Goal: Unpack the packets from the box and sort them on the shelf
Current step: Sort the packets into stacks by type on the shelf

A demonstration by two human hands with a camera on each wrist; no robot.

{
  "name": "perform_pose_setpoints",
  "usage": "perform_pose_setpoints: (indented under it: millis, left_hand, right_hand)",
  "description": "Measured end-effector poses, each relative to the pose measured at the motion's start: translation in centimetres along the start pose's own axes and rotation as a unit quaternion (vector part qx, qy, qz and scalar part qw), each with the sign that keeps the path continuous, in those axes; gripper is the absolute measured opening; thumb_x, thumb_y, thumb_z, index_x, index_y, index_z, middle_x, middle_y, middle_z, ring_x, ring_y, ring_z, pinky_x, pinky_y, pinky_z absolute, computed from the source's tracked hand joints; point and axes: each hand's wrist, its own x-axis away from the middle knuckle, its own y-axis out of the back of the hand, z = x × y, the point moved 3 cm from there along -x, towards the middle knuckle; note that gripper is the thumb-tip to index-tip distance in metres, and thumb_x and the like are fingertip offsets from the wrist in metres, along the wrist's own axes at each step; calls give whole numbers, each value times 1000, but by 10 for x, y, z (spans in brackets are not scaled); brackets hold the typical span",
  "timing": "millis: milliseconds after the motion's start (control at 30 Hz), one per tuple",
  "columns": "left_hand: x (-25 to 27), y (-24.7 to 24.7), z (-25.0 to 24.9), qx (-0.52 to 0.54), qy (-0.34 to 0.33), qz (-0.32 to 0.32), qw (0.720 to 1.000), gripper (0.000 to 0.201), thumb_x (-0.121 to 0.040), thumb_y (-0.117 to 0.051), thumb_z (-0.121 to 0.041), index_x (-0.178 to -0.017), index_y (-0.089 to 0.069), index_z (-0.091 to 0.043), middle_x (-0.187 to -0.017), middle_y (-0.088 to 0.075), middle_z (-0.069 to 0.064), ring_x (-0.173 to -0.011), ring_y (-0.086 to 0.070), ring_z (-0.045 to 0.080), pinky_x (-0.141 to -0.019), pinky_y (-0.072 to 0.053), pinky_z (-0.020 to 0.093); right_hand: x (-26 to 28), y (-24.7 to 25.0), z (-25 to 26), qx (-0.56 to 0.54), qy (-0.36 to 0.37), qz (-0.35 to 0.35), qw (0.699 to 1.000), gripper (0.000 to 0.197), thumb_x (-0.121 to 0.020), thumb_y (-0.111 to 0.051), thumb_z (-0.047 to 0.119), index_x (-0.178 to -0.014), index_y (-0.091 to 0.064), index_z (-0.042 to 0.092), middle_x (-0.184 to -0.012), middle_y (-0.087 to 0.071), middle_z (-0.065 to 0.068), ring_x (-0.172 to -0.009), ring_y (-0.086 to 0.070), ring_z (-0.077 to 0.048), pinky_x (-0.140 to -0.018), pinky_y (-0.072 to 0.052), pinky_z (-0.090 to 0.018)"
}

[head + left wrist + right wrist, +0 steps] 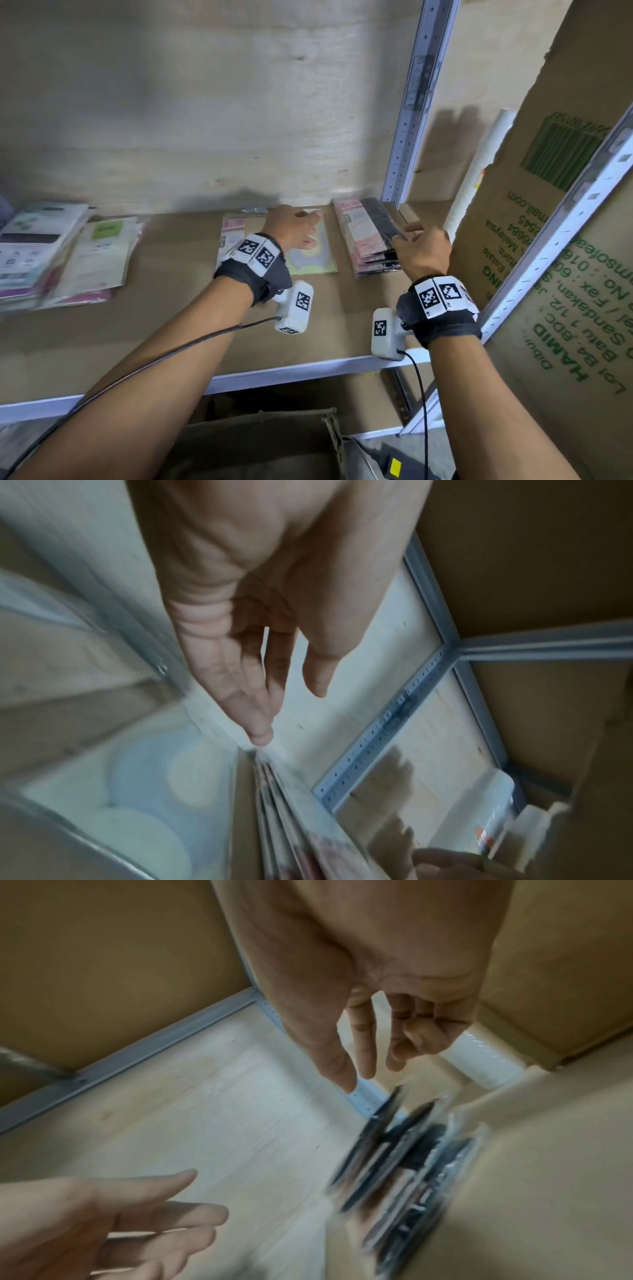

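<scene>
On the brown shelf board a pale green and blue packet lies flat at the middle. My left hand hovers just over its far end, fingers straight and holding nothing; the left wrist view shows the open hand above that packet. A pink packet lies to its left. To the right sits a stack of pink and black packets. My right hand is beside its right edge, fingers loosely spread and empty, just above the stack.
A loose pile of white and green packets covers the shelf's left end. A tall printed cardboard sheet and a white roll stand at the right behind the metal upright. An open cardboard box sits below the shelf.
</scene>
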Motion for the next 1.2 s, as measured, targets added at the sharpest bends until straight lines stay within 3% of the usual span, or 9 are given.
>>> perform_pose_setpoints:
  millis: [100,167,333,567,833,933,1033,1100,1200]
  left_hand:
    - [17,36,7,65,-15,-8,998,16,-99,-62,-14,-83,-65,-13,-80,-60,6,-66,-56,18,-52,-50,21]
    - [29,60,16,52,-32,-14,998,15,-101,-59,-17,-87,-66,-13,-82,-63,5,-66,-60,15,-48,-49,14]
    - [54,122,42,56,-41,-92,993,21,-99,-63,-22,-109,-73,-7,-92,-73,10,-69,-69,14,-57,-57,14]
    - [78,221,68,66,-41,-161,984,10,-94,-67,-17,-100,-72,-11,-88,-74,7,-68,-70,16,-56,-55,14]
    - [92,331,97,80,-5,-295,952,11,-93,-66,-17,-99,-73,-10,-83,-73,6,-63,-67,14,-54,-52,17]
    - [96,348,101,74,-16,-308,948,11,-93,-63,-17,-85,-71,-19,-84,-74,5,-62,-68,14,-60,-56,22]
    - [98,354,105,64,-21,-307,949,15,-93,-61,-14,-81,-69,-18,-82,-73,7,-61,-68,19,-74,-59,34]
    - [99,357,107,56,-21,-305,950,16,-94,-60,-13,-81,-69,-15,-82,-73,8,-59,-67,19,-73,-59,35]
    - [100,362,111,35,-14,-300,953,18,-93,-60,-13,-78,-69,-14,-79,-72,8,-58,-66,20,-74,-59,36]
  right_hand:
    - [17,-4,23,-9,53,-6,999,20,-86,-65,15,-106,-67,18,-107,-69,-8,-102,-65,-28,-88,-53,-37]
    - [34,-15,39,-54,100,29,993,13,-87,-64,15,-99,-70,19,-92,-71,-2,-92,-67,-23,-86,-55,-38]
    - [83,-58,69,-96,175,157,967,9,-89,-64,12,-89,-70,19,-76,-70,0,-73,-68,-18,-68,-53,-29]
    - [128,-125,98,-88,145,284,944,6,-90,-66,14,-89,-71,16,-72,-69,-4,-62,-62,-15,-70,-53,-33]
    - [168,-233,180,-57,155,416,894,12,-90,-59,8,-85,-64,17,-73,-69,-6,-52,-62,-15,-47,-49,-25]
    - [182,-278,209,-43,137,451,881,6,-91,-61,13,-85,-61,16,-80,-70,-9,-62,-69,-26,-60,-61,-34]
    - [195,-312,231,-18,136,465,875,23,-90,-68,27,-80,-64,7,-80,-73,-17,-70,-71,-35,-74,-61,-51]
    - [203,-328,241,-8,144,466,873,29,-85,-75,31,-75,-64,6,-66,-70,-12,-57,-68,-28,-60,-61,-43]
    - [209,-343,243,-18,137,471,871,28,-78,-83,15,-70,-56,17,-48,-61,2,-30,-54,-11,-35,-44,-21]
